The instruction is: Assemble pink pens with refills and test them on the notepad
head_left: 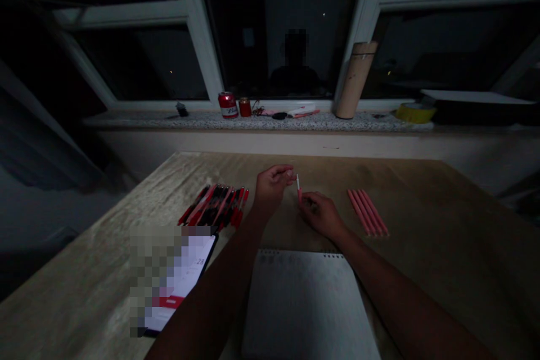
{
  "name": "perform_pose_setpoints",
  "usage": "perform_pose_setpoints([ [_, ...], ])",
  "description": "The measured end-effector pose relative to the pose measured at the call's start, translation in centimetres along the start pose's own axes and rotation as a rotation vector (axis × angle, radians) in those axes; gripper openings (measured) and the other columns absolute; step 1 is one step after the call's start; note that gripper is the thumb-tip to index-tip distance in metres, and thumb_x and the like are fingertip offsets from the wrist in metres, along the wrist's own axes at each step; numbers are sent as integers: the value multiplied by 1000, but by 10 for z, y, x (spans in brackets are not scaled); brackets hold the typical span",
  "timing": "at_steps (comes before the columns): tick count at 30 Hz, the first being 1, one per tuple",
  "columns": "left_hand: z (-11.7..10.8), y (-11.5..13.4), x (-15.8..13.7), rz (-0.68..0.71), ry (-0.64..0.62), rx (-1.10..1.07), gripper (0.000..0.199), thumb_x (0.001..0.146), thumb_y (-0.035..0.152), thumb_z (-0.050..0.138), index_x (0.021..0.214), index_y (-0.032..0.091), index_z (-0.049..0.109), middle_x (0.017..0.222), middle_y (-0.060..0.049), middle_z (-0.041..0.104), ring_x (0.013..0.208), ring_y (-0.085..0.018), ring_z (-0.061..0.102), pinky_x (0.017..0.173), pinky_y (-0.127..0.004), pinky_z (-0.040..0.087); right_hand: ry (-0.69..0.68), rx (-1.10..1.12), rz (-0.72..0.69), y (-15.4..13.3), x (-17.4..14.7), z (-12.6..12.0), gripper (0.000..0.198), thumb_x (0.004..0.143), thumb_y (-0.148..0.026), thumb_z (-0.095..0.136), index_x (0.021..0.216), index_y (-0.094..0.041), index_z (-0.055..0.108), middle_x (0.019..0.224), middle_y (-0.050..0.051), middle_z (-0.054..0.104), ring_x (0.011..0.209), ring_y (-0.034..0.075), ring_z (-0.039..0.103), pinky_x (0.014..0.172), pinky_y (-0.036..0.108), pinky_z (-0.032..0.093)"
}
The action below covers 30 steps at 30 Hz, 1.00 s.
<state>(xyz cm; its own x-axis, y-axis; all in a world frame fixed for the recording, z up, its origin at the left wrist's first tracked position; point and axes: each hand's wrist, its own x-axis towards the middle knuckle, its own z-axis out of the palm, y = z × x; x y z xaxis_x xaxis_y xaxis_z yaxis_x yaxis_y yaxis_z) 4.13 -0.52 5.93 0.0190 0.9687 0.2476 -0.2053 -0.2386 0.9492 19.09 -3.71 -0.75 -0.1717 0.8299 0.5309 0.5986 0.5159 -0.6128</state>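
Observation:
My right hand [321,214] grips a slim pink pen [300,194] near its lower part, and a thin white piece stands out of its upper end. Just left of that white end is my left hand [273,184], its thumb and fingers pinched together. Whatever may be in that pinch is too small and dark to name. Several pink sticks like pen barrels [368,212] lie side by side to the right of my right hand. On the left, a row of red, black and pink pens [215,205] lies close to my left forearm.
A spiral notebook [310,304] lies between my forearms. Left of it is a lit phone or tablet [181,281], partly blurred out. The window sill [185,120] holds a red can [228,106], a small red jar [245,107], a tall tube [355,81] and yellow tape [415,113].

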Motion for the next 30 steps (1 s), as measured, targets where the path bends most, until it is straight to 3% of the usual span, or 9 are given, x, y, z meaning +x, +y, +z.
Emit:
perform_pose_setpoints([
  [13,1,5,3,-73,-44,42,30,67,33,67,89,12,65,84,-6,67,68,-12,64,55,-19,47,-22,-43,-3,-1,2,-1,13,80,-23,54,86,-19,64,76,4,67,71,17,58,68,28,42],
  [30,-2,15,6,-98,-110,70,22,67,26,68,82,12,66,71,-3,66,64,-11,61,55,-19,44,-16,-35,1,-1,3,0,14,77,-21,55,88,-20,65,77,3,67,71,17,59,67,28,42],
])
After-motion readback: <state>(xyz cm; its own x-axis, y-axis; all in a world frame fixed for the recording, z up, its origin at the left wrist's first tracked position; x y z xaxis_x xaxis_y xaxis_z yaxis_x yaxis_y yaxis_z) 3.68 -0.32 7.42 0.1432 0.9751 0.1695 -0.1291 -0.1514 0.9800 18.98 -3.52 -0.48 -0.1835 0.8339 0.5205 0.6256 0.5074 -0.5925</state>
